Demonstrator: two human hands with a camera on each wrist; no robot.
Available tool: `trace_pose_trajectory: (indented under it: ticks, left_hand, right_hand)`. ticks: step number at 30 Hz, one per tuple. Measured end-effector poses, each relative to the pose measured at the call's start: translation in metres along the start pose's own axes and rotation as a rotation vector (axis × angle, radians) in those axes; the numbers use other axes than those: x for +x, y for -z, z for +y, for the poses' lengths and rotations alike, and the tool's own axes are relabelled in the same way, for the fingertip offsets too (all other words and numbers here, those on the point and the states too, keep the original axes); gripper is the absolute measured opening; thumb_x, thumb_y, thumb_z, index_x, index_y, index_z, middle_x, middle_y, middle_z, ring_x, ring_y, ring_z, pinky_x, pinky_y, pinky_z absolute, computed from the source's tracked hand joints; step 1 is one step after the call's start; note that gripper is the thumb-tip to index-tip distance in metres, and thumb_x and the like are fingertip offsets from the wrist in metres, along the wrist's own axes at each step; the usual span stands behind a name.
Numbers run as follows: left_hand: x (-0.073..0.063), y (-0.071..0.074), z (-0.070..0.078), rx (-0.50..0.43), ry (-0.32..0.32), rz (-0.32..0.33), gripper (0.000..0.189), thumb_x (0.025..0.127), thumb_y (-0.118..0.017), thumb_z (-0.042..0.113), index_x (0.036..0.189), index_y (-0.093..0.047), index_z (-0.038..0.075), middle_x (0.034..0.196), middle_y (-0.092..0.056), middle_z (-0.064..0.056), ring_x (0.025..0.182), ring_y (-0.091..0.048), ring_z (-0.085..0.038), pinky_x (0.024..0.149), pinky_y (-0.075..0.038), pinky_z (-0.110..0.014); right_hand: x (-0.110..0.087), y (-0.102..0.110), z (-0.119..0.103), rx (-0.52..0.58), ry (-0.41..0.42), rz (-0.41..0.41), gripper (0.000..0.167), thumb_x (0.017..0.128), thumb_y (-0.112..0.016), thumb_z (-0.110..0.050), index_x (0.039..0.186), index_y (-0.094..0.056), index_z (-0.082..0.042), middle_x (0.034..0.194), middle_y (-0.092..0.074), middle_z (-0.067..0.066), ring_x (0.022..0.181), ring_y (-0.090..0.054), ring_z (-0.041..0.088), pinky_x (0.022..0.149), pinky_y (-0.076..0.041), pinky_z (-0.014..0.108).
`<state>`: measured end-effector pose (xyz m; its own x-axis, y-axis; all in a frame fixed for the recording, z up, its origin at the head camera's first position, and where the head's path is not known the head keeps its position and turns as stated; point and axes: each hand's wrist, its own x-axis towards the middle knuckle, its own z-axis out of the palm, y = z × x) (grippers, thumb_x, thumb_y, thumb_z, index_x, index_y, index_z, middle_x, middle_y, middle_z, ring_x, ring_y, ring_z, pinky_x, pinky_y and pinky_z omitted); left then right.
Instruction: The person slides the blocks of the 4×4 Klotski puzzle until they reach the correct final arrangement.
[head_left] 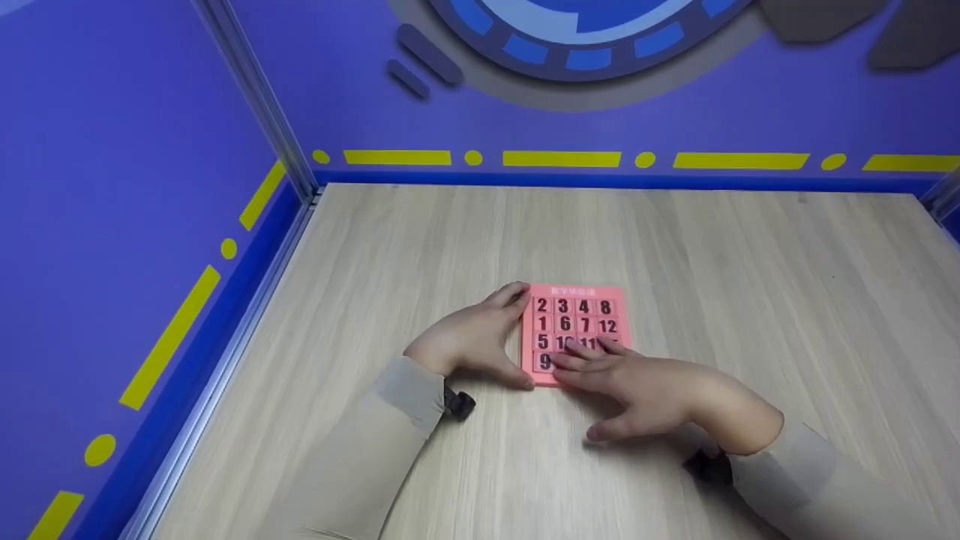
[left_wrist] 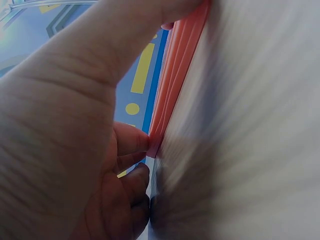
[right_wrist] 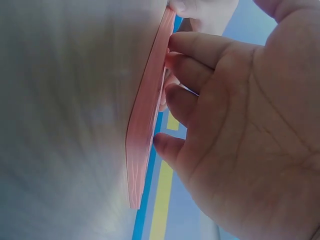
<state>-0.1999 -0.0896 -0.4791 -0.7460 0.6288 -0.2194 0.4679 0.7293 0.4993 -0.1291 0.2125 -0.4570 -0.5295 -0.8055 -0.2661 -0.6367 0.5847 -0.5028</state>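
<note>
A pink number slide puzzle (head_left: pixel 574 315) lies flat on the table, its square tiles printed with black numerals. The top row reads 2, 3, 4, 8; below it come 1, 6, 7, 12. A 5 and a 9 show down the left column, while fingers partly cover the lower rows. My left hand (head_left: pixel 480 334) holds the puzzle's left side, thumb at the near corner and fingers at the far corner. Over the lower tiles my right hand (head_left: pixel 637 386) rests its extended fingertips, thumb spread apart. From the right wrist view, those fingers (right_wrist: pixel 195 70) touch the puzzle's face.
The wood-grain table (head_left: pixel 420 240) extends around the puzzle. A blue panel (head_left: pixel 225 97) with yellow markings borders the left, and another wall (head_left: pixel 562 127) stands at the back. Each wrist carries a small black device (head_left: pixel 459 403) below the sleeve cuff.
</note>
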Motion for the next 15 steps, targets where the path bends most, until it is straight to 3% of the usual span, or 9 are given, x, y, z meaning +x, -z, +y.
trace_pose_trajectory:
  ticks: [8,15]
  left_hand:
    - [0.001,-0.002,-0.002,0.014,-0.015,0.009,0.146,0.075,-0.097,0.066,0.182,-0.015,0.008,0.194,-0.008,-0.002,0.177,-0.025,-0.028,0.142,-0.035,-0.04]
    - [0.001,-0.001,-0.001,0.005,-0.009,0.004,0.146,0.075,-0.098,0.065,0.182,-0.016,0.008,0.194,-0.008,-0.003,0.178,-0.023,-0.028,0.143,-0.033,-0.041]
  right_hand:
    - [0.002,-0.001,0.003,0.008,0.001,0.005,0.09,0.104,-0.072,-0.057,0.177,-0.04,-0.017,0.189,-0.025,0.001,0.179,-0.014,0.036,0.144,0.0,0.071]
    - [-0.008,0.002,0.002,0.016,-0.018,0.017,0.089,0.104,-0.074,-0.052,0.178,-0.038,-0.019,0.189,-0.028,0.001,0.178,-0.017,0.038,0.144,-0.004,0.071]
